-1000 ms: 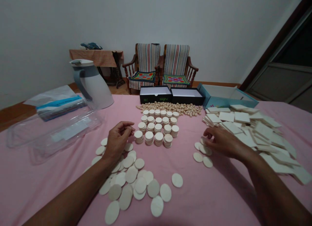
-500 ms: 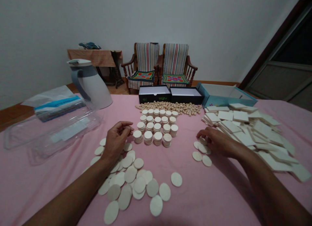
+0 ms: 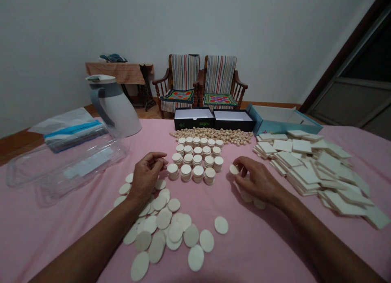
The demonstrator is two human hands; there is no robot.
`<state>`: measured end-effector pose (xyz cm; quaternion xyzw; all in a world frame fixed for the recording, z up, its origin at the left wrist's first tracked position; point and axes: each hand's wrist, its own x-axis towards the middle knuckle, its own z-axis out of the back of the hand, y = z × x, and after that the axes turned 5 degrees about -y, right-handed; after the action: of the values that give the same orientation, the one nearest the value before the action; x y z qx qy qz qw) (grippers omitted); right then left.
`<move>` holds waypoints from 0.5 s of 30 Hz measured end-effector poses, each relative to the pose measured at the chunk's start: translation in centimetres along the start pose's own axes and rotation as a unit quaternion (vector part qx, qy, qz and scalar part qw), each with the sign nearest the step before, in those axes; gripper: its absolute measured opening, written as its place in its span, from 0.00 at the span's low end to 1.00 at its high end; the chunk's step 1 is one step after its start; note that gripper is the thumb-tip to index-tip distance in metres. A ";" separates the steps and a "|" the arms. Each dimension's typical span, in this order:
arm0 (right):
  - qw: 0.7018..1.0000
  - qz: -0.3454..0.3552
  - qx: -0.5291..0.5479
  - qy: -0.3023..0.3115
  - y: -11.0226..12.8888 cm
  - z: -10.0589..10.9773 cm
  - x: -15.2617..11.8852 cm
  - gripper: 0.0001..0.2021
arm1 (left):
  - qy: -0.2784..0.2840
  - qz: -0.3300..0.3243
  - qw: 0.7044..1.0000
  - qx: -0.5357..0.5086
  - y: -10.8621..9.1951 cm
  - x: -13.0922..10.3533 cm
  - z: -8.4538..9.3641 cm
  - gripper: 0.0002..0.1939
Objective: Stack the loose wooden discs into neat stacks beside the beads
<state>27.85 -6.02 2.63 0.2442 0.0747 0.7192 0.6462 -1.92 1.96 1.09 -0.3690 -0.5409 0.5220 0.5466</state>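
My right hand (image 3: 256, 179) pinches a round wooden disc (image 3: 233, 169) between thumb and fingertips, just right of the stacked discs. Beneath that hand, a few loose discs (image 3: 259, 204) lie on the cloth, partly hidden by it. My left hand (image 3: 148, 173) rests at the left side of the stacks, fingers loosely bent and a gap between thumb and forefinger; nothing shows in it. Several short stacks of discs (image 3: 198, 172) stand in rows in the middle. A loose spread of flat discs (image 3: 164, 218) lies beside and below my left forearm.
Behind the stacks is a band of small wooden pieces (image 3: 214, 134), then two black box trays (image 3: 194, 123) and a blue box (image 3: 275, 125). Square wooden tiles (image 3: 308, 169) are heaped at right. A jug (image 3: 119, 112) and clear plastic packaging (image 3: 82, 165) stand left on the pink cloth (image 3: 244, 250).
My right hand has moved left from beside the tile heap toward the stacks, now with a disc in its fingertips. My left hand stays where it was.
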 end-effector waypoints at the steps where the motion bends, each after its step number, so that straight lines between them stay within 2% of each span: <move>1: 1.000 0.007 0.004 -0.001 0.6 -0.5 -0.2 0.06 | 0.000 -0.002 1.000 0.003 0.0 0.0 0.0 0.14; 4: 1.000 0.024 -0.009 -0.010 1.9 -2.0 -0.6 0.04 | 0.000 -0.004 1.000 0.005 0.0 0.0 0.0 0.14; 8: 0.999 0.022 -0.036 -0.034 2.3 -3.3 -0.8 0.02 | -0.002 0.002 1.000 0.003 0.0 0.0 0.0 0.14; 15: 0.999 0.016 -0.022 -0.025 2.1 -3.4 -0.5 0.07 | 0.001 -0.001 1.000 -0.002 0.1 0.0 0.0 0.14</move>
<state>24.47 -6.12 0.38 0.2485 0.0389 0.7247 0.6415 -1.96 2.00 1.02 -0.3707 -0.5417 0.5198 0.5469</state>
